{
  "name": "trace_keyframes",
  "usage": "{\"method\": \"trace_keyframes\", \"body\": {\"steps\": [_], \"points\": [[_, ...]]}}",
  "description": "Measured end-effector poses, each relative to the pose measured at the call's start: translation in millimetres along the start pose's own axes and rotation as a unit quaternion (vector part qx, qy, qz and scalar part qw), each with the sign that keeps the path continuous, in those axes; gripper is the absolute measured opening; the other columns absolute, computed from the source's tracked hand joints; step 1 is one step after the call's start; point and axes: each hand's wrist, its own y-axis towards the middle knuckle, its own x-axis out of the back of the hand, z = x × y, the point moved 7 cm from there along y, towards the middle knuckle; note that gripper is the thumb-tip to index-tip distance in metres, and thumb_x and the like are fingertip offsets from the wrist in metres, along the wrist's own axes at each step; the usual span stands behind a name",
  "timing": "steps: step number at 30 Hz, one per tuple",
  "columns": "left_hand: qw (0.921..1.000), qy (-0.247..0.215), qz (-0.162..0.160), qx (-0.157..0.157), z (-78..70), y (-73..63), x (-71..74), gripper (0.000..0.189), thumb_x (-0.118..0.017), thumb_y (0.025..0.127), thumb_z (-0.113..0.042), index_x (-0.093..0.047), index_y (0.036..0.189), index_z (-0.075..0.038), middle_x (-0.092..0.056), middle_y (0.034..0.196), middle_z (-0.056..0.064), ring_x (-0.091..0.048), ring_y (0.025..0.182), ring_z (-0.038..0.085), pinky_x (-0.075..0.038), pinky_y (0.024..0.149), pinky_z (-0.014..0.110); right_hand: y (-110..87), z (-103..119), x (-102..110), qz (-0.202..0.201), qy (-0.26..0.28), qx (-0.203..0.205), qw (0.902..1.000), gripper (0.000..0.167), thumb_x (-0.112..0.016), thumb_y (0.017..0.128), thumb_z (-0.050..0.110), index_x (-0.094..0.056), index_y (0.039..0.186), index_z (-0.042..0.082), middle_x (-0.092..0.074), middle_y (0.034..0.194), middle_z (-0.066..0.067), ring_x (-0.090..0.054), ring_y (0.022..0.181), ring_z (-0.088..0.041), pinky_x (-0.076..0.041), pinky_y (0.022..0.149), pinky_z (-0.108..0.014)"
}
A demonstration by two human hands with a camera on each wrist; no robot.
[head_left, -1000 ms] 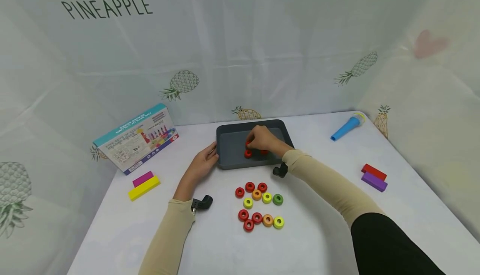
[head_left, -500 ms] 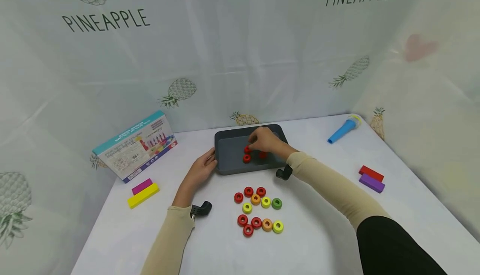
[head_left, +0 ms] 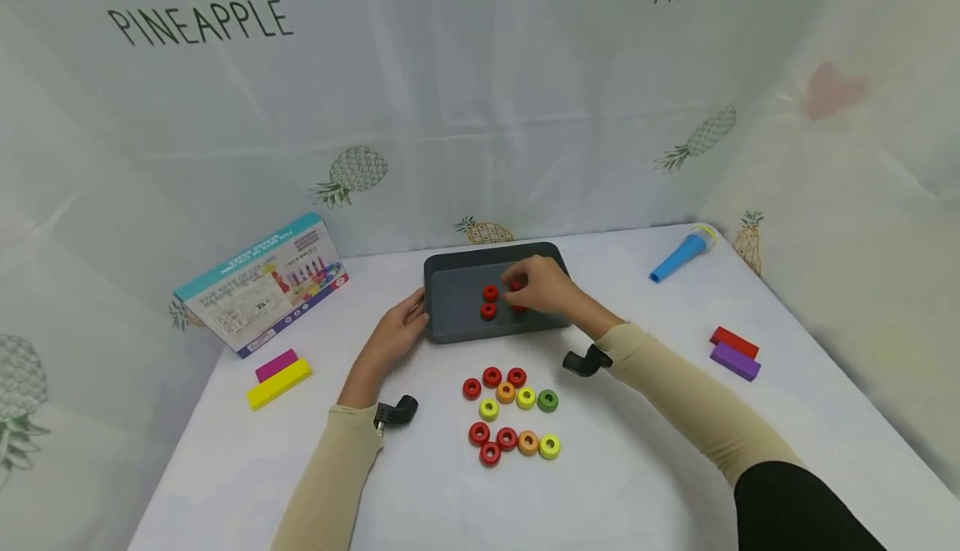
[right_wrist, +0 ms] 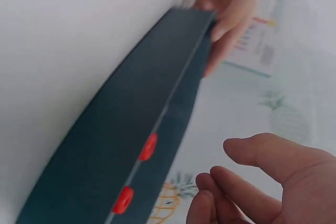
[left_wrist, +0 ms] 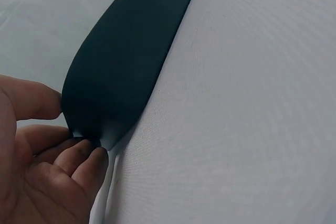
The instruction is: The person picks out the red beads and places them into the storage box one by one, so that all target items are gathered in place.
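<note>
My left hand (head_left: 393, 333) grips the left end of a dark grey tray (head_left: 453, 301); in the left wrist view, fingers curl at the corner of the tray (left_wrist: 121, 61). Over the tray's right half is my right hand (head_left: 546, 284), thumb and fingers apart. The right wrist view shows nothing between the thumb and fingers of the right hand (right_wrist: 262, 182). Inside the tray lie several red rings, among them a back-left red ring (head_left: 490, 293) and a front-left red ring (head_left: 488, 311). Those near my right fingers are partly hidden.
Loose rings lie before the tray: several red, an orange ring (head_left: 528, 443), a yellow ring (head_left: 550, 447) and a green ring (head_left: 547, 401). A box (head_left: 262, 284) and yellow block (head_left: 279, 384) are left; a blue toy microphone (head_left: 678, 257) and purple block (head_left: 735, 361) are right.
My right hand has let go of the back-left red ring and shifted right, its fingers spreading. Another red ring now shows beside its fingers. The left hand stays on the tray.
</note>
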Motion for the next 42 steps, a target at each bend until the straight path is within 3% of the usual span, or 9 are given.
{"method": "trace_keyframes", "body": {"steps": [8,13,18,28,31,42], "points": [[0.9999,0.001,0.003,0.012,2.7,-0.3,0.5,0.06,-0.051,0.105,-0.015,-0.029,0.16,-0.007,-0.037,0.161,0.016,-0.041,0.147,0.029,-0.031,0.123,0.044,-45.9,9,-6,-0.019,0.024,0.037,0.9988,0.024,-0.082,0.084,0.016,-0.079,0.106,0.008,-0.075,0.105,-0.01,-0.066,0.086,-0.016,-0.057,0.076,-0.029],[0.9996,0.008,0.005,0.025,5.8,-1.2,-1.2,0.06,-0.05,0.105,-0.015,-0.028,0.16,-0.009,-0.037,0.162,0.015,-0.041,0.147,0.028,-0.031,0.123,0.043,-69.9,3,-20,0.012,0.039,0.04,0.9984,0.022,-0.082,0.083,0.015,-0.079,0.104,0.006,-0.076,0.102,-0.005,-0.067,0.088,-0.017,-0.057,0.077,-0.026],[0.9997,0.009,0.007,0.021,3.3,-3.8,-3.1,0.06,-0.051,0.105,-0.014,-0.029,0.16,-0.007,-0.037,0.162,0.016,-0.041,0.147,0.028,-0.032,0.123,0.043,-86.2,-5,-39,0.071,0.068,0.031,0.9947,0.026,-0.082,0.083,0.017,-0.078,0.106,0.005,-0.076,0.104,-0.007,-0.067,0.091,-0.023,-0.056,0.075,-0.02],[0.9997,0.002,0.002,0.024,4.0,-3.6,-4.5,0.06,-0.051,0.105,-0.015,-0.029,0.16,-0.008,-0.037,0.162,0.014,-0.041,0.148,0.027,-0.032,0.123,0.043,-92.4,-13,-61,0.135,0.088,0.038,0.9863,0.023,-0.079,0.084,0.013,-0.078,0.106,0.007,-0.075,0.103,-0.003,-0.066,0.088,-0.013,-0.057,0.077,-0.017],[0.9995,-0.006,0.001,0.031,5.4,-2.6,-3.7,0.059,-0.051,0.105,-0.016,-0.029,0.16,-0.01,-0.038,0.162,0.013,-0.041,0.148,0.025,-0.033,0.123,0.041,-92.0,-13,-63,0.14,0.085,0.045,0.9856,0.022,-0.079,0.083,0.011,-0.078,0.105,0.009,-0.074,0.101,-0.001,-0.065,0.088,-0.012,-0.057,0.077,-0.018],[1.0,-0.004,-0.002,0.008,1.3,0.1,0.8,0.059,-0.05,0.105,-0.014,-0.028,0.16,-0.006,-0.036,0.162,0.017,-0.041,0.147,0.029,-0.033,0.122,0.043,-88.1,-11,-63,0.132,0.067,0.057,0.9873,0.022,-0.082,0.082,0.011,-0.078,0.103,0.01,-0.073,0.098,0.001,-0.062,0.084,-0.008,-0.056,0.074,-0.018]]}}
